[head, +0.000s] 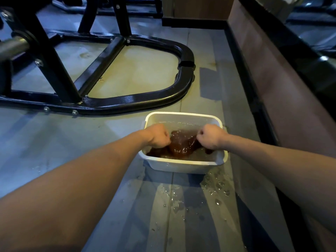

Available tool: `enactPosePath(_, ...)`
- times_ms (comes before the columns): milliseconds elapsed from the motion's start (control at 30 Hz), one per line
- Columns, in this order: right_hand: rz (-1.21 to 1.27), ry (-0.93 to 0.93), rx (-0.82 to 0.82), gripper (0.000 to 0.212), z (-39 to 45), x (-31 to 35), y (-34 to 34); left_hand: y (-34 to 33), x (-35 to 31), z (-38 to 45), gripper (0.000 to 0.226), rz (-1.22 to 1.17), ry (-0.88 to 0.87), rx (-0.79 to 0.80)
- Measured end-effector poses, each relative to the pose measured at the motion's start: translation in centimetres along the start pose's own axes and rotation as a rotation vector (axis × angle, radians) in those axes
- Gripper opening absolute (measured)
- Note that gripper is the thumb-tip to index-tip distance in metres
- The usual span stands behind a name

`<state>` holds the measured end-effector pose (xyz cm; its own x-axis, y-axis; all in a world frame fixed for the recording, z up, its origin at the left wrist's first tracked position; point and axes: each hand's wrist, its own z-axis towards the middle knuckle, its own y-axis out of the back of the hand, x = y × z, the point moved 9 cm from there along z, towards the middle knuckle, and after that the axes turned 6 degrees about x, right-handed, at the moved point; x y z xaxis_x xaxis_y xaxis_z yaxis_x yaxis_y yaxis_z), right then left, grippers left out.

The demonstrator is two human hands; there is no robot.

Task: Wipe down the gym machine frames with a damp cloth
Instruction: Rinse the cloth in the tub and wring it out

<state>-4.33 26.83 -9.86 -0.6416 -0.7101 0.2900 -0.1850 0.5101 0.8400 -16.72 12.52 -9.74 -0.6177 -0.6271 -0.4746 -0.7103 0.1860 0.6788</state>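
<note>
Cloth, reddish-brown, sits soaked in water in white tub, lower centre of frame. We note left hand and right hand apart, each fist gripping one end of cloth. Black machine frame lies upper left, not yet touched. Water drops already on floor below tub. We judge risks: cloth lifted unwrung would drip onto floor, slip hazard; hard tug could tip tub.
</note>
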Motion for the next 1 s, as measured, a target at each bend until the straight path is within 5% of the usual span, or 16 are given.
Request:
enactPosePath(200,0.393,-0.073,-0.313,0.031,-1.9,0.2,6.1,5.1,-1.0,-2.3,0.025,-0.392,-0.096,-0.322)
enactPosePath(367,0.627,-0.088,-0.443,0.03,-3.2,-0.4,7.7,7.3,-1.4,-3.6,0.023,-0.368,-0.117,-0.489)
enactPosePath(533,0.535,0.021,-0.19,0.014,-2.2,0.9,3.8,3.6,-1.3,-2.1,0.023,-0.056,-0.047,-0.234)
enactPosePath(633,0.115,0.101,-0.108,0.015,-1.5,2.0,1.7,0.1,-1.1,-1.5,0.025,0.277,-0.009,-0.016)
enactPosePath(767,-0.281,0.167,0.05,0.015,-1.7,2.6,-1.6,-1.9,-0.2,-1.2,0.022,0.489,0.03,0.071)
enactPosePath(900,-0.382,0.145,0.148,0.017,-1.7,1.7,-2.6,-0.5,-0.4,-0.9,0.022,0.36,0.046,0.038)
enactPosePath(1000,-0.178,0.093,0.108,0.02,-1.3,0.9,-1.3,1.7,-0.8,-1.1,0.025,0.133,0.023,-0.075)
